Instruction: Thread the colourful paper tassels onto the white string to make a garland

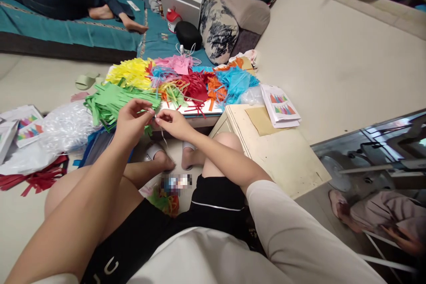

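A thin white string (pixel 164 137) hangs between the person's knees, in front of the desk (pixel 215 111). Its long axis runs nearly upright, with the loose tail pointing down toward the floor and drifting slightly to the right. The upper part goes in among the fingertips of both hands.

The left hand (pixel 132 119) rises on a forearm that slants up from the lower left, its fingers curled over toward the thumb. The right hand (pixel 173 123) comes in from the right, its forearm passing over the right knee, knuckles up. Each grip is a closed pinch on the string, thumb against finger, and the two sets of fingertips almost meet.

Behind the left hand lies a bundle of green paper strips (pixel 116 100), partly covered by the fingers. Red strips (pixel 196 85) and blue strips (pixel 238 80) lie farther right on the desk. The pinched stretch of string is mostly hidden, so whether it is knotted cannot be told. A pixelated patch blurs something on the floor, and the left upper arm is cut off by the frame.
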